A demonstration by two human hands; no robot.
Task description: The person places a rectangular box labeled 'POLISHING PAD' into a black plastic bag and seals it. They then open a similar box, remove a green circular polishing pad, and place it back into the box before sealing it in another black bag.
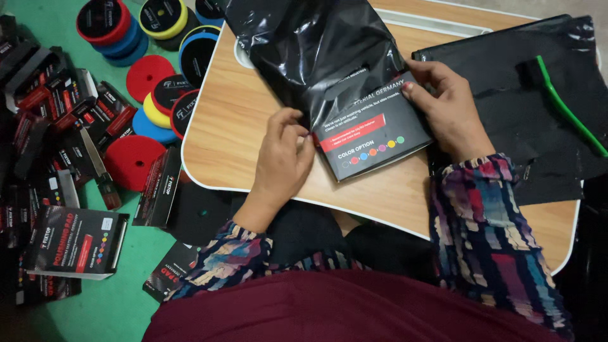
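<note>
— What's the biggest thing in front of you?

— The wooden surface (253, 120), a small lap table with a pale rim. Lying along its right edge is a stack of flat black bags (532, 114) with a green strip (570, 107) across them, probably kept there within easy reach.

— And in your hands?

— A glossy black plastic bag (316, 50) near the surface's far edge, with a dark printed box (373, 133) half inside it. The box sits near the middle of the surface, its open end toward me.

— How are you gripping?

— My left hand (278, 161) is closed, pinching the bag's mouth at the box's left corner. My right hand (443, 104) is clamped on the box's right side, thumb on top, so the two pull against each other and the sleeve slides over.

— The floor?

— To the left of the surface, on the green floor (107, 304), are more printed boxes (76, 240) and round foam pads (136, 158) in red, blue and yellow.

— Anything unclear?

— The bag hides the box's far half, and my fingertips vanish beneath its fold. The pile at the left edge is too dark to sort.
</note>
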